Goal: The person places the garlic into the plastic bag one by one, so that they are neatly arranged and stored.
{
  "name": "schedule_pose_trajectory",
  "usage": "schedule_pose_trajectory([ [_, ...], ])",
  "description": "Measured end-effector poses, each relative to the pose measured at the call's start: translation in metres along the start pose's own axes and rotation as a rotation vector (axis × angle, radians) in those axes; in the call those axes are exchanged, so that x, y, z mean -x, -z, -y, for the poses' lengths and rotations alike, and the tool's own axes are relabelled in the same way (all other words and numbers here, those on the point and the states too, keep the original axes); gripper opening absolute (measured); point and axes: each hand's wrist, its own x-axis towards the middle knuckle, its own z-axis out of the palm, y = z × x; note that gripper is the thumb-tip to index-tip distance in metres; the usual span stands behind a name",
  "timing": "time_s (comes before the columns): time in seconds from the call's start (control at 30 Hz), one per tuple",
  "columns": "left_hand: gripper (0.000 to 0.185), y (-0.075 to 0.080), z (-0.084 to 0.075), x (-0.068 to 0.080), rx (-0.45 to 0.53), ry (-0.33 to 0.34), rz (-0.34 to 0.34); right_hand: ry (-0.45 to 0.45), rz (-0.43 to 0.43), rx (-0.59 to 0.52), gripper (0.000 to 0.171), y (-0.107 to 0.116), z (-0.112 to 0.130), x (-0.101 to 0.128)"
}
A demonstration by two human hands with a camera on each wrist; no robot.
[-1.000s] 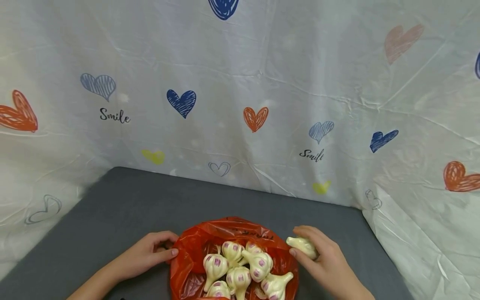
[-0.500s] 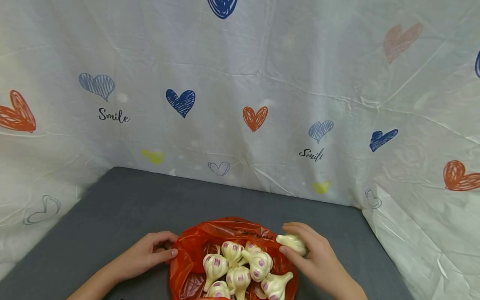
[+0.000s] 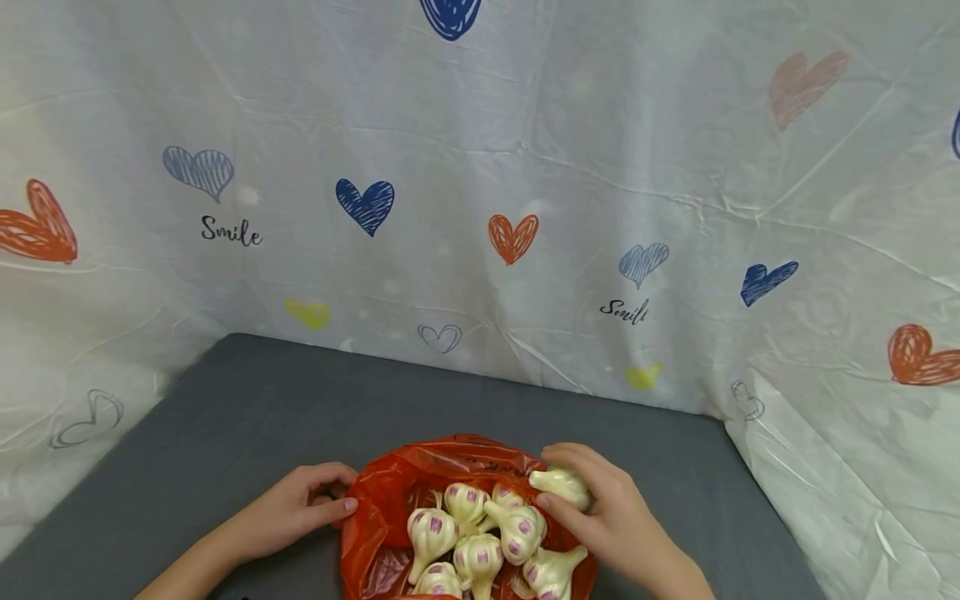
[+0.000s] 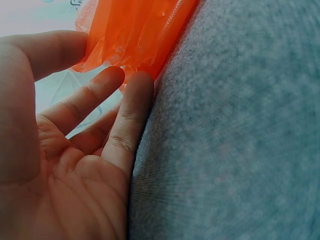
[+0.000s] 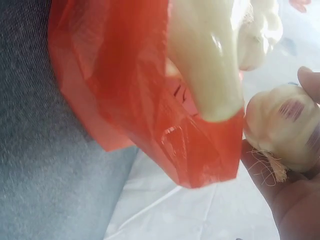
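Note:
A red plastic bag lies with its mouth spread wide at the front of the table, holding several garlic bulbs with purple marks. My left hand pinches the bag's left edge between thumb and fingers; the left wrist view shows the fingertips against the orange-red plastic. Over the bag's right rim, my right hand grips one more garlic bulb, its stem pointing left. Roots and a purple patch show on that held bulb in the right wrist view.
Dark grey cloth covers the table. A white curtain printed with hearts and "Smile" hangs behind it and along both sides. In the right wrist view, a bulb's thick stem juts over the bag's rim.
My right hand has carried its garlic bulb leftward, from beside the bag to over its right rim. The left hand, the bag and the bulbs inside have stayed put.

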Motion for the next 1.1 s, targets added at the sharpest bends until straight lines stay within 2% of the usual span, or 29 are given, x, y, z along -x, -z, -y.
schedule_pose_trajectory([
  [0.3, 0.022, 0.0, 0.0, 0.0, -0.018, -0.015, -0.008, 0.006, 0.036, -0.04, 0.034, -0.004, 0.003, -0.006],
  [1.1, 0.022, -0.001, 0.0, -0.001, -0.011, -0.031, 0.0, 0.103, 0.095, -0.12, 0.038, -0.024, 0.014, -0.018],
])
